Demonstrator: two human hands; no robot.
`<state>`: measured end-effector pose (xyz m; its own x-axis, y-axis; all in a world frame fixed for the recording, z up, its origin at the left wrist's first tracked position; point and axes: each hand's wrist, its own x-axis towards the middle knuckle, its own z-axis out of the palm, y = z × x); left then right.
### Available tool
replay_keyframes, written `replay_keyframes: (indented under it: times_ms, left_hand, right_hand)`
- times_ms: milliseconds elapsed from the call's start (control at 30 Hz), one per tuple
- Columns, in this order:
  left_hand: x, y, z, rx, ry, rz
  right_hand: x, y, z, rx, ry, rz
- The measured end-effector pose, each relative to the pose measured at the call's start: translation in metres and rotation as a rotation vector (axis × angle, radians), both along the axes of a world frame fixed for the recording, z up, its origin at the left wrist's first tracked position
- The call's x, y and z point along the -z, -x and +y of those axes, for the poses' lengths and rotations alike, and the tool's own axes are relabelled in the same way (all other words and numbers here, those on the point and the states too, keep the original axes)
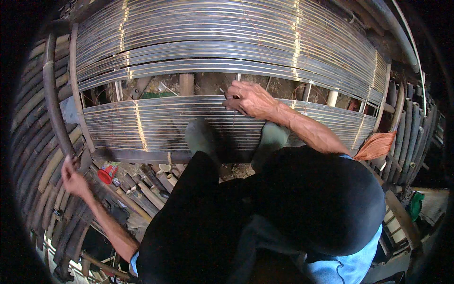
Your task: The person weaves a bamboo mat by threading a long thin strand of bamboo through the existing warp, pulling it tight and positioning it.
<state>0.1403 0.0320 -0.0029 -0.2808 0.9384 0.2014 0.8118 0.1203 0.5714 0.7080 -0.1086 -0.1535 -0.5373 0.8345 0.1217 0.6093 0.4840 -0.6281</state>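
Observation:
My right hand (250, 100) is bent at the far edge of the near slatted bamboo panel (175, 116), over the gap. Its fingers are curled in a pinch, and what lies between them is hidden. Out at the left, my left hand (74, 179) is raised by the lower end of a dark bamboo pole (53, 94). Those fingers are curled together and slightly blurred; whether they touch the pole or pinch something thin, I cannot tell. Beyond the gap lies a wider panel of dark slats (208, 47), crossed by pale yellow binding rows.
My feet (201, 135) rest on the near panel. Stacked bamboo poles (35, 128) line the left, with more (406, 137) at the right. Cut bamboo pieces (146, 194) and a red container (108, 174) lie below left. An orange bundle (377, 146) hangs by the right frame end.

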Motion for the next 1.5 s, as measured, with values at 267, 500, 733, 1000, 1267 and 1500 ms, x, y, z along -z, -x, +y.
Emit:
replay_keyframes:
  times_ms: [267, 500, 733, 1000, 1267, 1500]
  left_hand:
    - [0.068, -0.24, -0.026, 0.439, 0.341, -0.443]
    - [0.082, -0.336, -0.05, 0.331, 0.635, -0.958]
    - [0.06, -0.386, -0.048, 0.343, 0.646, -1.015]
    - [0.043, -0.398, -0.041, 0.367, 0.644, -1.183]
    - [0.011, -0.408, -0.01, 0.426, 0.47, -1.195]
    - [0.01, -0.413, -0.005, 0.435, 0.441, -1.239]
  right_hand:
    - [0.0, 0.013, -0.006, 0.124, 0.043, -0.143]
    - [-0.027, 0.007, 0.004, 0.685, 0.808, 0.844]
    - [-0.079, 0.011, 0.027, 0.669, 0.677, 1.01]
    - [-0.105, 0.011, 0.043, 0.658, 0.635, 0.966]
    - [-0.133, -0.003, 0.084, 0.618, 0.542, 1.044]
    - [-0.132, -0.004, 0.089, 0.627, 0.581, 1.052]
